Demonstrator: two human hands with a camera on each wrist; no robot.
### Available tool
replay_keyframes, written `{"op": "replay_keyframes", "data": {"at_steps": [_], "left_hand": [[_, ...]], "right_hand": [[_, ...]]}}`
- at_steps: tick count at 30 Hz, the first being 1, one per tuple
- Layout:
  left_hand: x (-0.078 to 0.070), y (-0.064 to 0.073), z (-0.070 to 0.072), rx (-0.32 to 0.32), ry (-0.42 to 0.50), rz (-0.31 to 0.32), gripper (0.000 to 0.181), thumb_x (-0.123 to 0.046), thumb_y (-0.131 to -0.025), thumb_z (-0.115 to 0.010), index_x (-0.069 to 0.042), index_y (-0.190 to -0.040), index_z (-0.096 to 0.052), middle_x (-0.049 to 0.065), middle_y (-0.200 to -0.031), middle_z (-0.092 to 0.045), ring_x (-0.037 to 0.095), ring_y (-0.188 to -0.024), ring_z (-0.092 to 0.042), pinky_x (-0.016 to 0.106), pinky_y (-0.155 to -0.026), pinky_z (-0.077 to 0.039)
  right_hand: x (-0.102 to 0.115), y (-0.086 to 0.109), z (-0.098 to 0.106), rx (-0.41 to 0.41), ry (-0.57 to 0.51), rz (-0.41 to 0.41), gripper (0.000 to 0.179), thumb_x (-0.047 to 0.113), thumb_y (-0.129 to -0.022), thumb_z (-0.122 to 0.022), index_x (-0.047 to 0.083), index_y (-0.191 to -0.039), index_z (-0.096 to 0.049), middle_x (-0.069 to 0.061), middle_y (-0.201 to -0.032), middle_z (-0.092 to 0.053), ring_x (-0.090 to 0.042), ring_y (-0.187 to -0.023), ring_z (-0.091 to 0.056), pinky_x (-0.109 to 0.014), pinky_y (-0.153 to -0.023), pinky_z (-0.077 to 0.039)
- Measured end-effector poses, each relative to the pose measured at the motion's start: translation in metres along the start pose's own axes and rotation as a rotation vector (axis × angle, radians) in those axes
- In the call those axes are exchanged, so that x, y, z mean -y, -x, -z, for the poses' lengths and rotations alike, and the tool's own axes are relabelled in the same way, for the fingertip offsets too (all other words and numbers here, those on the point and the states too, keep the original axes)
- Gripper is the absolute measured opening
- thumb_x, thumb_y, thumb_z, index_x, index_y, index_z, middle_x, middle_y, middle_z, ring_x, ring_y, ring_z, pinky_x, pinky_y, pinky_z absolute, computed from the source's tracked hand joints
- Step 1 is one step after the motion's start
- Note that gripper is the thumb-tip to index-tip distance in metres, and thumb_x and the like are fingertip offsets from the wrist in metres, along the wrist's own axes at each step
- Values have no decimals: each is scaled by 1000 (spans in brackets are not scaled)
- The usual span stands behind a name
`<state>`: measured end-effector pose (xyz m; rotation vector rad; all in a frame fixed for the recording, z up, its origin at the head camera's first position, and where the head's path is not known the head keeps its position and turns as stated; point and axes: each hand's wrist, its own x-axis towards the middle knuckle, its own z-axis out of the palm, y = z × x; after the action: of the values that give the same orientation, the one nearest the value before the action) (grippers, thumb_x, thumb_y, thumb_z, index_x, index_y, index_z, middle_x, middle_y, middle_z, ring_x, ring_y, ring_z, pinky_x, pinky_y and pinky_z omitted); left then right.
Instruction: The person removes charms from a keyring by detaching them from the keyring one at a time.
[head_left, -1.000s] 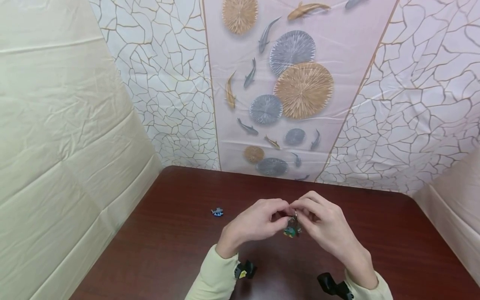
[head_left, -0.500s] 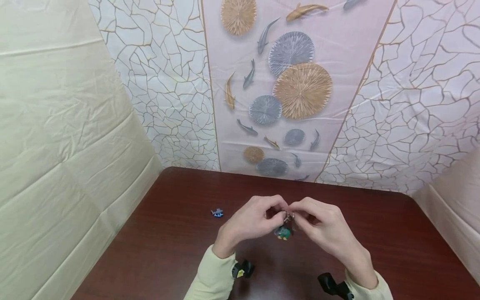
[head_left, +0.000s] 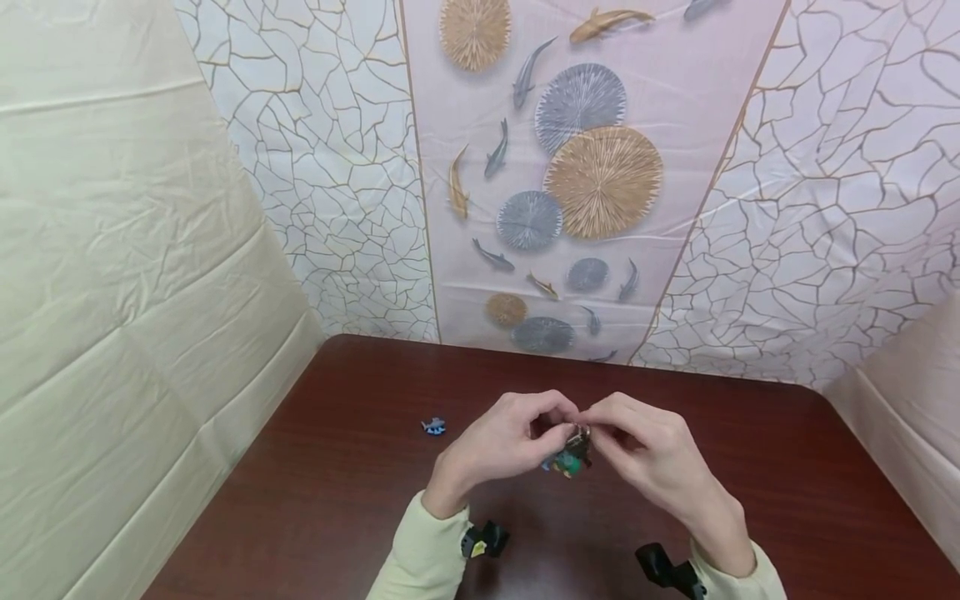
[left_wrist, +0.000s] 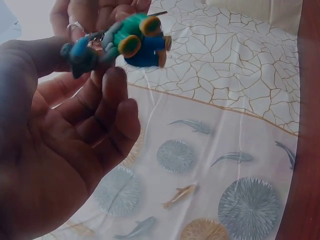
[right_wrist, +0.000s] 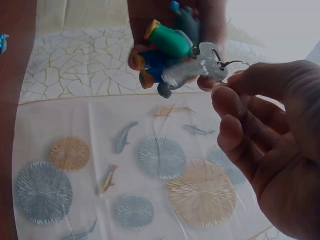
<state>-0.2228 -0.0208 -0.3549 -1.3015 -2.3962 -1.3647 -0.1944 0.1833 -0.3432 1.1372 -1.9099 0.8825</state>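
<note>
Over the middle of the table, both hands meet fingertip to fingertip at a metal key ring (right_wrist: 236, 63). My right hand (head_left: 656, 446) pinches the ring between thumb and fingers. From the ring hang a silver key (right_wrist: 210, 62) and small figurine charms, one with a green body (right_wrist: 170, 42) and one in blue (left_wrist: 145, 56), both with yellow-orange feet. My left hand (head_left: 501, 442) pinches at the top of the charms, thumb and index finger together; what exactly lies between those fingertips I cannot tell. In the left wrist view the charms dangle past its fingers.
A small blue-grey, shark-like charm (head_left: 433, 427) lies on the dark red-brown table (head_left: 360, 500), left of the hands. Behind the table hangs a cloth (head_left: 600, 275) printed with fish and round leaves. A cream cloth (head_left: 150, 292) closes off the left side.
The charms have swung left and turned below the fingertips, with more of the green figurine showing. My left hand has shifted slightly left; my right hand stays nearly in place, still pinching the ring.
</note>
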Motion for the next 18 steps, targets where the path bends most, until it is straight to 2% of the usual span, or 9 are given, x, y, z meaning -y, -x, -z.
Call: {"op": "replay_keyframes", "data": {"at_steps": [1,3,5,13,18], "left_hand": [[0,0,0,10,17,1,10,-13,-95,-61,-15,-103,-67,-6,-80,-67,-3,-63,-53,15,-59,-46],[1,1,0,26,58,1,11,-14,-96,-61,-15,-105,-68,-4,-82,-69,-3,-64,-54,17,-60,-48],[2,0,0,33,82,-4,12,-15,-96,-62,-14,-105,-69,-3,-82,-69,-3,-65,-55,18,-62,-50],[1,-1,-3,-4,187,8,12,-17,-97,-62,-12,-101,-71,1,-81,-68,-1,-68,-56,19,-64,-51],[-1,-1,-2,-53,174,-1,10,-13,-95,-62,-10,-98,-70,2,-81,-69,-3,-69,-56,21,-62,-52]], "right_hand": [[0,0,1,-14,9,17,10,6,-90,-62,8,-89,-73,1,-81,-68,0,-74,-57,-11,-61,-43],[-1,-1,2,-36,18,46,20,15,-97,-57,6,-88,-73,-2,-82,-68,-1,-76,-59,-12,-61,-44],[-1,-1,3,-48,36,61,26,21,-99,-55,6,-87,-73,-2,-83,-68,-1,-75,-59,-11,-60,-43],[3,-3,2,-76,92,113,28,20,-99,-55,6,-83,-73,-2,-81,-68,-4,-70,-59,-9,-60,-44],[7,-8,1,-88,49,142,27,15,-99,-53,2,-83,-72,-5,-80,-67,-6,-71,-59,-11,-59,-43]]}}
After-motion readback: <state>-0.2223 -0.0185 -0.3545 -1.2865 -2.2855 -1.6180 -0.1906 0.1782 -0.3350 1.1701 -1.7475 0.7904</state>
